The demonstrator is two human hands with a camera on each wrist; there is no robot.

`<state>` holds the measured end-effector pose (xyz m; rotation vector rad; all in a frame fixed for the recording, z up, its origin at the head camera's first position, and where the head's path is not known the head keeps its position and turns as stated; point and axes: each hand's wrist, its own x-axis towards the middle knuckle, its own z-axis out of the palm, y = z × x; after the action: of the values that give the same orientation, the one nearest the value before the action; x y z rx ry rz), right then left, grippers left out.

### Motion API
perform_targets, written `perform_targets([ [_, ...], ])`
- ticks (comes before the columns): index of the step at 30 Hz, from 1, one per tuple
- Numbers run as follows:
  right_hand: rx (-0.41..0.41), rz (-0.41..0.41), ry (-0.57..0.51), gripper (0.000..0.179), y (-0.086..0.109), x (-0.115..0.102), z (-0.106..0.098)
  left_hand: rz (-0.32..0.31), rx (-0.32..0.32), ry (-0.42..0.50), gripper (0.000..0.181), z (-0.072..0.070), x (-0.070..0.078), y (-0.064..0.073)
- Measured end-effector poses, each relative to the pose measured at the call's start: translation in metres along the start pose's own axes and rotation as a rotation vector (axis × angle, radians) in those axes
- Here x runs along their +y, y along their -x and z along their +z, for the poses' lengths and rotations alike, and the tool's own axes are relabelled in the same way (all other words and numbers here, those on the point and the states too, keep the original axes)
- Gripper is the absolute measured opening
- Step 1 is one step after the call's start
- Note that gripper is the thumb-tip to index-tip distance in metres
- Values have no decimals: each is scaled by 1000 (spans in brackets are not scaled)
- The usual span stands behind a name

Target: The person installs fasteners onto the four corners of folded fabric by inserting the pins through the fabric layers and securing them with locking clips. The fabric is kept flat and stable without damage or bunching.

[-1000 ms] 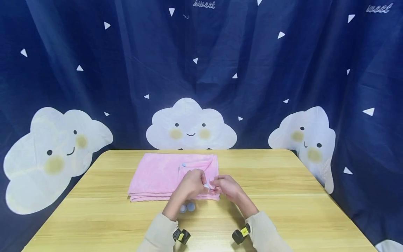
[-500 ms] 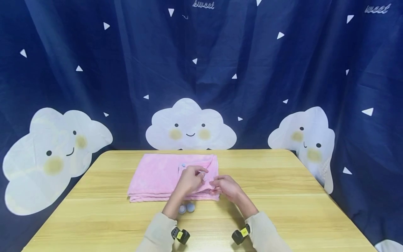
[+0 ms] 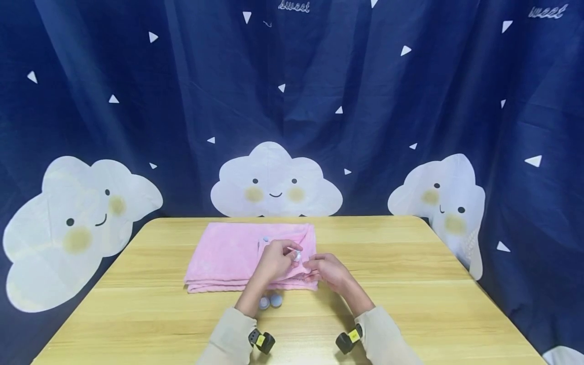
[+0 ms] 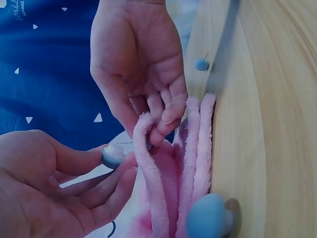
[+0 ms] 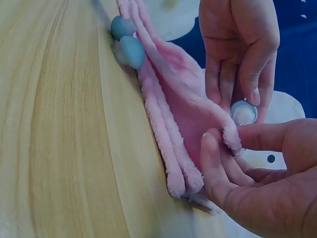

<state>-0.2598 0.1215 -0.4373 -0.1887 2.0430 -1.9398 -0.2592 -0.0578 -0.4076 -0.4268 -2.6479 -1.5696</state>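
Lower centre, head view: left hand [image 3: 275, 259] in narrow pinch on blue pin [image 4: 113, 157]; right hand [image 3: 332, 269] pinches raised edge of pink blanket [image 3: 223, 253]. Advisable: edge taut, needle [image 4: 125, 143] square to cloth, fingertips clear.

Pink cloth, edge up, pin at it

Cloth [image 3: 223, 253]: pink, plush, folded in layers, flat on the table [image 3: 388, 299], folded edges facing near side. Near right corner flap raised; right hand [image 3: 332, 269] pinches its edge. Pin [image 4: 113, 156]: round blue cap, white base, thin needle. Left hand [image 3: 275, 261] pinches it just left of the raised edge, needle toward cloth; can't tell if tip touches. Small blue dot [image 3: 266, 239] on the cloth, just beyond left hand. Left spare cap [image 3: 264, 303] and right spare cap [image 3: 276, 300], both blue, sit close together off the cloth's near edge.
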Motion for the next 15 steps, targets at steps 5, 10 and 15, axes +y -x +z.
perform_targets([
  [5,3,-2,0,21,1,0,1,14,0,-5,17,0,0,0],
  [10,5,1,-1,21,0,1,1,29,15,-42,15,0,1,1],
  [15,10,-3,-2,22,-1,1,1,57,42,-73,16,1,1,1],
])
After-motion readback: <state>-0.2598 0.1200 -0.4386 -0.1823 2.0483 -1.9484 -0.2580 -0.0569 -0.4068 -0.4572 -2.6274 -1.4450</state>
